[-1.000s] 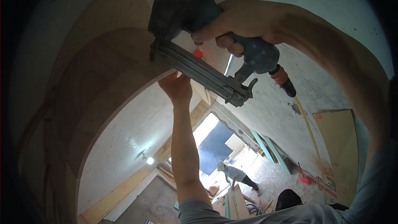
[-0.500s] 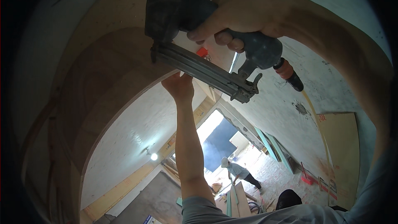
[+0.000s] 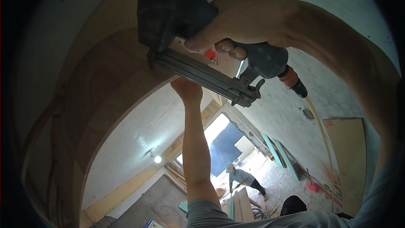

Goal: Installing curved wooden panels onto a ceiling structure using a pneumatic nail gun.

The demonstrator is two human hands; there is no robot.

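Observation:
My right hand is closed round the handle of a dark pneumatic nail gun, held overhead with a yellow hose running from its coupling. Its long magazine slants down to the right, and its nose is at a curved wooden panel, whether touching I cannot tell. My left hand reaches up to the panel's curved edge, under the magazine; its fingers are hidden behind the magazine and panel. A small red object shows beyond the gun.
Below, a person in a white cap bends over long boards. Green boards and a tan panel lean at the right wall, near a red broom. A lit bulb is at the left; a bright opening lies beyond.
The nail gun and my right hand have shifted slightly left, and my left arm appears a little further right and lower. The person below has moved slightly. Both arms stay raised.

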